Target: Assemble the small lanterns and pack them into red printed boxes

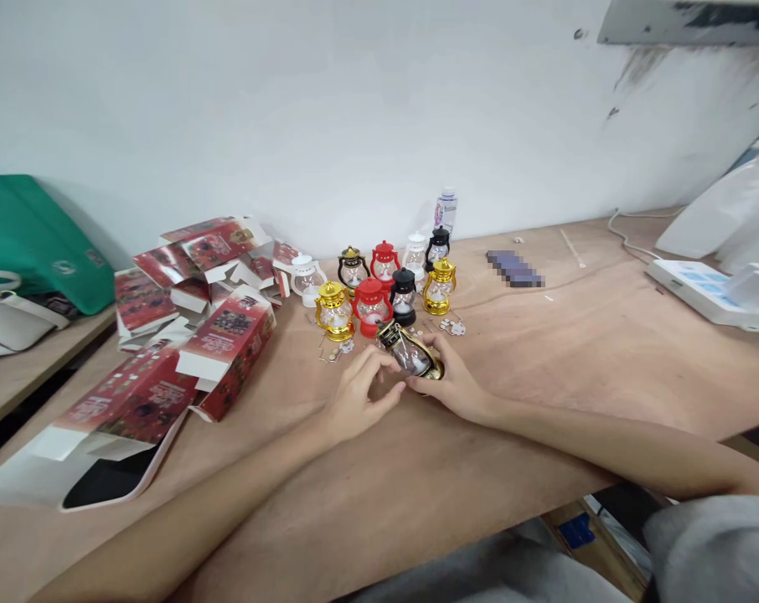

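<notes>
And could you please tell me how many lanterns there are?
10: one lantern in the right hand; on the table, left to right, gold, red, black and gold ones in front; white, bronze, red, white and black behind. I see no others.

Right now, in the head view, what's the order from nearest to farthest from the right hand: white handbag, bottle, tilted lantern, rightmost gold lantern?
From the right hand:
1. Tilted lantern: in its grasp.
2. Rightmost gold lantern: standing just beyond.
3. Bottle: farther back, near the wall.
4. White handbag: far left.
</notes>
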